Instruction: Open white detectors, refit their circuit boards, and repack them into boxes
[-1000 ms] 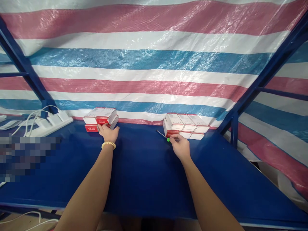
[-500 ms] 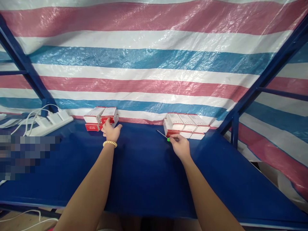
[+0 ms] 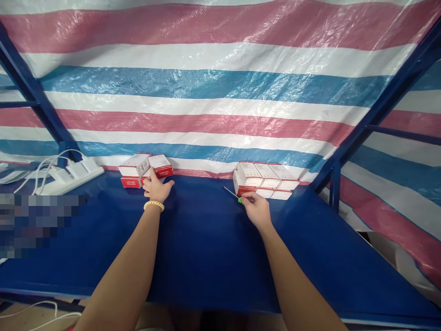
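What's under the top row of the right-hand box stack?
A lower row of boxes: red face at its left end, white faces farther right. The right hand covers part of the red face; the lower row's tops are hidden beneath the top row.

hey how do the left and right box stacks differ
The left stack is two wide on top, unevenly turned; the right stack is three wide, lined up. The left stack's top layer shows one red front; the right stack's shows only white ones. Both stand two layers high on the blue table.
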The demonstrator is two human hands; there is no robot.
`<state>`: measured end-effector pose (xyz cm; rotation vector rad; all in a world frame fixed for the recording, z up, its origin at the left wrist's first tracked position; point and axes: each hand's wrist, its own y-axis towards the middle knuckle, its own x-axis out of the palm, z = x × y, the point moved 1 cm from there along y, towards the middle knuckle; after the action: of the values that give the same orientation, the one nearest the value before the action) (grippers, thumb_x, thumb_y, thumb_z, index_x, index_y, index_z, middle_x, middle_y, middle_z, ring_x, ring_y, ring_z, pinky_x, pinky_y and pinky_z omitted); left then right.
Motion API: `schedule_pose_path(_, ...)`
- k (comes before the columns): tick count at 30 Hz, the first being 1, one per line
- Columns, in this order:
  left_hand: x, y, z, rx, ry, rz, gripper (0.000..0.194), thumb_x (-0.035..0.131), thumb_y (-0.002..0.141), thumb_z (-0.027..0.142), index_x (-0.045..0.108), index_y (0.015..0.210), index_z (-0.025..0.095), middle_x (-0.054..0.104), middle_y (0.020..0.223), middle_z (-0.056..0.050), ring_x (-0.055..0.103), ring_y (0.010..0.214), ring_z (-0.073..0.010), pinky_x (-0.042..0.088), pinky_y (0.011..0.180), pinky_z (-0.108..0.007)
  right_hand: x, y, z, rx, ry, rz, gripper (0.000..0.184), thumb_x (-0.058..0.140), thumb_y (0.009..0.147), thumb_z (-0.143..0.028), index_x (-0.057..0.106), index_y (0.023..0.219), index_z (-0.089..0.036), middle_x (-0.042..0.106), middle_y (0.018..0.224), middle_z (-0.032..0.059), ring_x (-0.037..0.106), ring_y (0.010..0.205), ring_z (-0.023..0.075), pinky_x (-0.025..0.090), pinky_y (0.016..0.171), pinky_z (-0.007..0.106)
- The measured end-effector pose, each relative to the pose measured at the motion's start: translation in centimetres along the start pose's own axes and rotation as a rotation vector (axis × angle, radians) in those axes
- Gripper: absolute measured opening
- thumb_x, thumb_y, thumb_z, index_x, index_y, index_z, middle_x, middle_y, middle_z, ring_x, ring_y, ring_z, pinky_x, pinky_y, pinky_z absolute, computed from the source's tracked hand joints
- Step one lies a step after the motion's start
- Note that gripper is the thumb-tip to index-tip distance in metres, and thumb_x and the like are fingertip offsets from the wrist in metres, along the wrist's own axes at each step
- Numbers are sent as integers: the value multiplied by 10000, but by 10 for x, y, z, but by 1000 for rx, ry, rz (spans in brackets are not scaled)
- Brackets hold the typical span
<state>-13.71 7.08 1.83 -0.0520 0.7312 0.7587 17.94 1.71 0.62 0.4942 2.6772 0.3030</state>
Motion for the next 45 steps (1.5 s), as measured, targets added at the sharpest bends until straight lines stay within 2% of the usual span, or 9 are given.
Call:
schedule_pose_path(5,3,-2,0,79,31,20,953,691,650,337,202,1467,288,346,1336,-157,353,1285,-395,273,1041,-599,1,1,2,-6,-4,-8,152,592,652,-335,676,711,-223,710,708,10,667,725,223,503,760,359)
schedule_pose_path(10,8,-1,-1,182,-53,-52,827,675,668,247,342,1424,230,376,1310,-141,488,1190,-291,387,1047,-432,1,1,4,4,-14,-14,146,601,651,-335,676,708,-223,709,713,7,666,725,220,500,760,355)
schedule_pose_path(16,14,-5,-2,167,-48,-100,811,675,672,248,356,1417,227,281,1398,-148,564,1109,-277,419,1034,-421,3,3,7,-1,-17,-28,157,604,652,-341,679,722,-223,705,709,7,664,732,224,497,762,359)
schedule_pose_path(20,18,-9,-2,169,-99,-114,827,693,668,272,350,1421,252,195,1417,-130,489,1209,-314,378,1076,-441,4,3,8,-5,-29,-37,160,608,645,-332,680,729,-216,708,716,15,658,716,221,497,740,351)
schedule_pose_path(26,20,-7,-3,173,-173,-151,673,719,661,271,523,1303,224,126,1385,-86,347,1315,-320,216,1179,-383,3,1,4,-22,-41,-55,144,607,649,-318,677,713,-210,705,707,15,652,697,210,493,734,343)
schedule_pose_path(31,25,-4,-3,206,-232,-64,596,714,669,256,571,1240,161,171,1333,-106,319,1312,-319,210,1178,-388,2,1,4,-31,-45,-66,127,611,648,-310,671,702,-212,704,709,17,649,691,208,492,732,342)
schedule_pose_path(39,14,-7,-2,149,-366,378,246,688,696,302,688,893,156,350,1143,-101,388,1204,-264,319,1093,-396,2,1,2,-16,-37,-80,118,610,659,-307,669,702,-215,697,697,14,647,688,208,496,731,348)
schedule_pose_path(43,10,-3,2,141,-494,398,181,687,668,270,685,811,159,480,1037,-81,459,1115,-238,338,1061,-398,2,0,1,-40,-25,-34,105,609,676,-294,665,705,-210,695,704,20,644,706,209,494,764,360)
schedule_pose_path(45,12,-7,9,171,-628,320,175,680,666,287,679,791,165,556,945,-52,524,1000,-212,392,999,-392,3,-1,1,-58,10,-5,125,611,697,-313,662,718,-201,692,710,31,642,708,209,498,758,363)
